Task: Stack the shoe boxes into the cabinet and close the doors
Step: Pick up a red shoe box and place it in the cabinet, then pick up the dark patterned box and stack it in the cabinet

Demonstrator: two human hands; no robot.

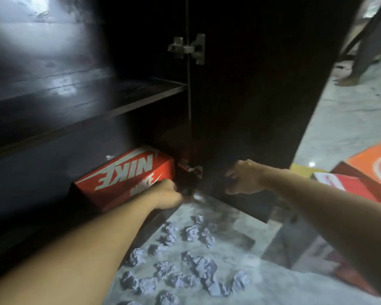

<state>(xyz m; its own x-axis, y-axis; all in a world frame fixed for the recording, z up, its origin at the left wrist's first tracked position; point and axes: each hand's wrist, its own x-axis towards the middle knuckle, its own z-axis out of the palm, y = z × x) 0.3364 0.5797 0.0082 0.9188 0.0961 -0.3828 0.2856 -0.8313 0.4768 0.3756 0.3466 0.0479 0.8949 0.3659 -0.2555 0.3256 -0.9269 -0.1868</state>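
A person's left hand (166,194), fingers hidden, seats a red Nike shoe box (123,177) on the dark cabinet's (53,119) bottom shelf while the right hand (243,178) hovers, fingers curled on nothing; floor boxes (361,175) likely follow.

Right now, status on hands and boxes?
Left hand on red shoe box, bottom shelf. Right hand at open door, empty. More boxes on floor right; crumpled paper underfoot.
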